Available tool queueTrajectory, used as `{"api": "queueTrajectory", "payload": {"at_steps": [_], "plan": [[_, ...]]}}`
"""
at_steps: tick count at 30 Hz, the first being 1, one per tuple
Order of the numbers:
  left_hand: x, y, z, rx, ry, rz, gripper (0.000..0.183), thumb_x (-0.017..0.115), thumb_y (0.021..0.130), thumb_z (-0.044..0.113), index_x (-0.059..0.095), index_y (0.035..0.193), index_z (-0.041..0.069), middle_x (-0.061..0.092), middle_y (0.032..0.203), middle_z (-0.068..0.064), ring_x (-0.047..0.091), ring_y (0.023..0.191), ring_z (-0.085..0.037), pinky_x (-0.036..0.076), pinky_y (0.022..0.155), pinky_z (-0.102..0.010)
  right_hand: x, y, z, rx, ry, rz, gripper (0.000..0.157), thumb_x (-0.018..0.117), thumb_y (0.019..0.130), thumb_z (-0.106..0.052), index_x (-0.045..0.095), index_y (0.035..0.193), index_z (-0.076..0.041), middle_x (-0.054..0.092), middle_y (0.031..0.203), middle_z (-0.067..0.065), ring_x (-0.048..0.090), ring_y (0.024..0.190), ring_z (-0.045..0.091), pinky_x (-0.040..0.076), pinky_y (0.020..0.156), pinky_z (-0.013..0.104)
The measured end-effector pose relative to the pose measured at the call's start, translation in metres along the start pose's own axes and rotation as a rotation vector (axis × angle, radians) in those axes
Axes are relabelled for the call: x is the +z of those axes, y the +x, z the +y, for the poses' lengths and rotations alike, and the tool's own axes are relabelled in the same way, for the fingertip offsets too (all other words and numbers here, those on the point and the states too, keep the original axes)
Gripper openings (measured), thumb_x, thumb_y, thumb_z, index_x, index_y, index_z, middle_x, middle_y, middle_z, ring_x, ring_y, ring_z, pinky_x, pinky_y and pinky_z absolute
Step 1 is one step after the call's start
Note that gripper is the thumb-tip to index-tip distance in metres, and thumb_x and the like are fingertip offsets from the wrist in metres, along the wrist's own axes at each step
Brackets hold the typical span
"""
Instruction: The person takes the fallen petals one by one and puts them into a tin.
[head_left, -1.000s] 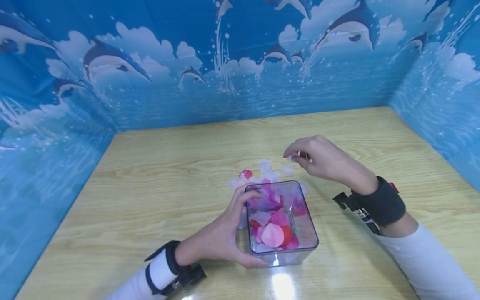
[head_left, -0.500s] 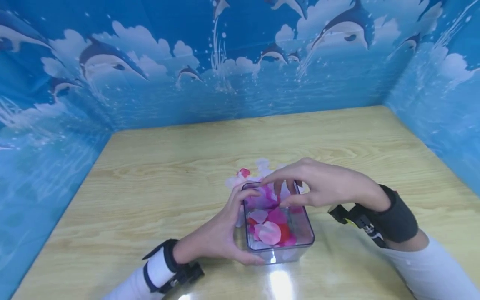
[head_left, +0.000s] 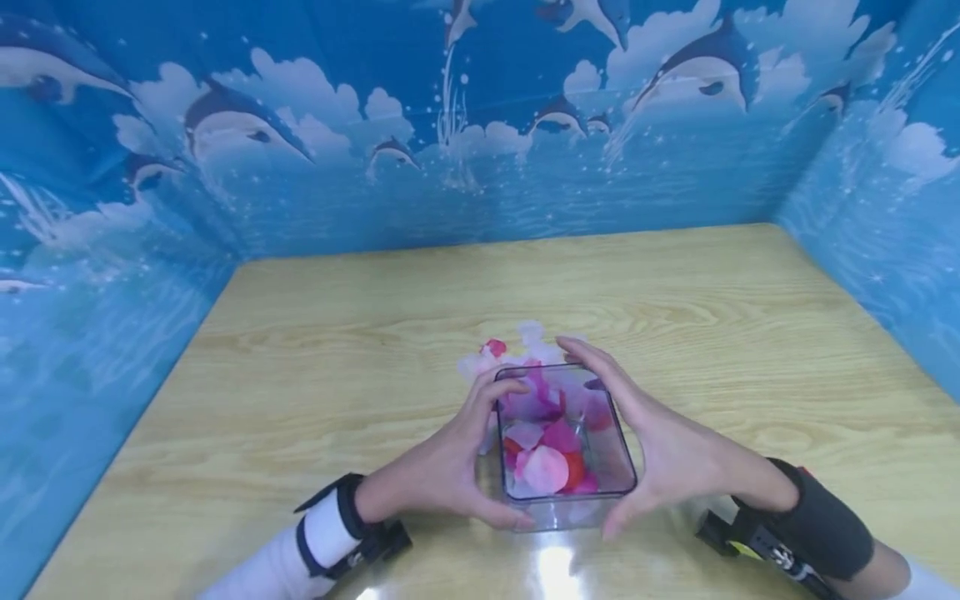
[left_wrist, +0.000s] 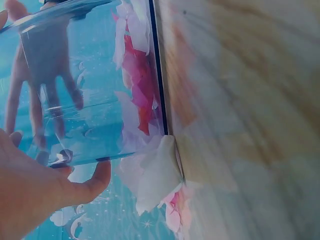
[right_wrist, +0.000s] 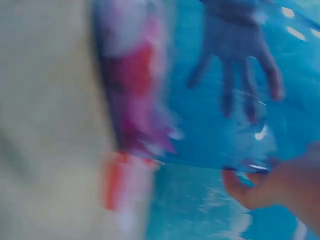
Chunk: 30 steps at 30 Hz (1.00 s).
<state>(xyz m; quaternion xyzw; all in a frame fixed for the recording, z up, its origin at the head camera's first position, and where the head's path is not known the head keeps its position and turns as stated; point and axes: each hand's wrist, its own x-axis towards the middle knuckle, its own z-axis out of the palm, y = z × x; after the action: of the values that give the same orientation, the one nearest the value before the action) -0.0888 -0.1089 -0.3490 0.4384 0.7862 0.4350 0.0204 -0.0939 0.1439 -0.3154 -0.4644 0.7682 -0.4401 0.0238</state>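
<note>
A clear square plastic box [head_left: 555, 508] stands on the table, with pink, red and white artificial petals [head_left: 546, 471] on its bottom. My left hand [head_left: 450, 475] grips its left side, fingers over the far left rim and thumb along the near wall. My right hand [head_left: 667, 454] is curved round the right side, fingers at the far wall and thumb by the near right corner. Through the clear wall in the left wrist view shows the other hand [left_wrist: 47, 55], fingers spread. The right wrist view is blurred, but bent fingers [right_wrist: 240, 190] show at the box's edge.
More petals, mostly pale with a red one [head_left: 492, 347], lie on the wooden table [head_left: 337, 350] just behind the box. A blue dolphin-print cloth [head_left: 480, 167] surrounds the back and sides of the table. Both wrists wear black straps with cameras.
My right hand came from beyond the box with a pale petal, passed over its opening, and is now round its right side without a visible petal. The left hand keeps its hold.
</note>
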Motion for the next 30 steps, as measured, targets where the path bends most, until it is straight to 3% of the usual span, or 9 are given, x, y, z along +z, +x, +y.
{"api": "queueTrajectory", "payload": {"at_steps": [5,11,13,16,18,21,24,27,30], "plan": [[-0.004,-0.002,0.002,-0.049,-0.054,-0.012,0.118,0.086,0.053,0.035,0.011,0.141,0.017,0.012,0.149,-0.007,0.026,0.132,-0.024,0.033,0.104,-0.054,0.018,-0.006,0.010,-0.009,0.080,0.135,0.137,0.090,0.047,-0.028,0.001,0.147,-0.001,0.011,0.152,0.016,0.023,0.129,0.036,0.024,0.099,0.068],[-0.013,0.002,0.024,-0.059,-0.141,-0.001,0.116,0.087,0.052,0.018,0.011,0.138,0.009,0.016,0.147,-0.008,0.030,0.130,-0.021,0.032,0.105,-0.054,0.031,-0.015,0.023,-0.046,0.237,0.206,0.144,0.090,0.045,-0.011,-0.013,0.145,0.001,0.015,0.144,0.030,0.022,0.129,0.034,0.021,0.111,0.020],[-0.015,0.005,0.026,-0.030,-0.193,-0.009,0.119,0.088,0.051,0.013,0.008,0.138,0.006,0.014,0.148,-0.010,0.028,0.131,-0.022,0.031,0.105,-0.055,0.032,-0.018,0.026,-0.056,0.274,0.227,0.144,0.090,0.044,-0.007,-0.013,0.145,0.001,0.020,0.140,0.034,0.027,0.127,0.032,0.024,0.109,0.017],[-0.018,0.006,0.010,-0.030,-0.215,-0.041,0.126,0.089,0.048,0.010,0.002,0.140,0.004,0.013,0.150,-0.014,0.027,0.132,-0.027,0.033,0.105,-0.053,0.033,-0.022,0.027,-0.048,0.267,0.247,0.143,0.090,0.043,-0.006,-0.010,0.145,0.002,0.024,0.137,0.034,0.031,0.125,0.029,0.027,0.108,0.017],[-0.024,0.004,-0.006,-0.104,-0.125,-0.071,0.122,0.088,0.050,0.012,0.007,0.141,0.005,0.024,0.146,-0.015,0.033,0.128,-0.028,0.039,0.103,-0.049,0.032,-0.024,0.027,-0.025,0.234,0.251,0.143,0.090,0.043,-0.008,-0.009,0.146,0.002,0.025,0.139,0.031,0.032,0.125,0.029,0.026,0.108,0.017],[-0.031,-0.003,-0.027,-0.207,0.171,-0.180,0.088,0.084,0.059,0.021,0.037,0.131,0.005,0.044,0.129,-0.013,0.045,0.113,-0.025,0.049,0.092,-0.040,0.031,-0.026,0.028,-0.003,0.195,0.238,0.142,0.090,0.043,-0.011,-0.008,0.146,0.001,0.026,0.141,0.026,0.032,0.124,0.029,0.025,0.108,0.018],[-0.033,-0.005,-0.035,-0.204,0.414,-0.290,0.045,0.079,0.068,0.026,0.061,0.105,0.009,0.057,0.104,-0.006,0.051,0.094,-0.018,0.053,0.080,-0.033,0.029,-0.027,0.028,-0.007,0.161,0.229,0.142,0.090,0.044,-0.014,-0.007,0.146,0.001,0.026,0.141,0.024,0.032,0.123,0.031,0.026,0.108,0.018],[-0.031,-0.006,-0.036,-0.165,0.462,-0.300,0.022,0.076,0.072,0.019,0.066,0.089,0.011,0.060,0.091,-0.003,0.054,0.083,-0.014,0.054,0.073,-0.027,0.029,-0.027,0.029,-0.002,0.141,0.223,0.141,0.090,0.044,-0.017,-0.005,0.147,0.001,0.026,0.141,0.022,0.032,0.123,0.033,0.025,0.108,0.018],[-0.030,-0.005,-0.034,-0.171,0.413,-0.229,0.025,0.074,0.073,0.007,0.066,0.096,0.007,0.062,0.091,-0.004,0.058,0.082,-0.012,0.056,0.073,-0.025,0.029,-0.029,0.027,0.048,0.135,0.214,0.141,0.090,0.045,-0.018,-0.005,0.148,-0.004,0.024,0.144,0.017,0.028,0.126,0.032,0.020,0.109,0.016]]}}
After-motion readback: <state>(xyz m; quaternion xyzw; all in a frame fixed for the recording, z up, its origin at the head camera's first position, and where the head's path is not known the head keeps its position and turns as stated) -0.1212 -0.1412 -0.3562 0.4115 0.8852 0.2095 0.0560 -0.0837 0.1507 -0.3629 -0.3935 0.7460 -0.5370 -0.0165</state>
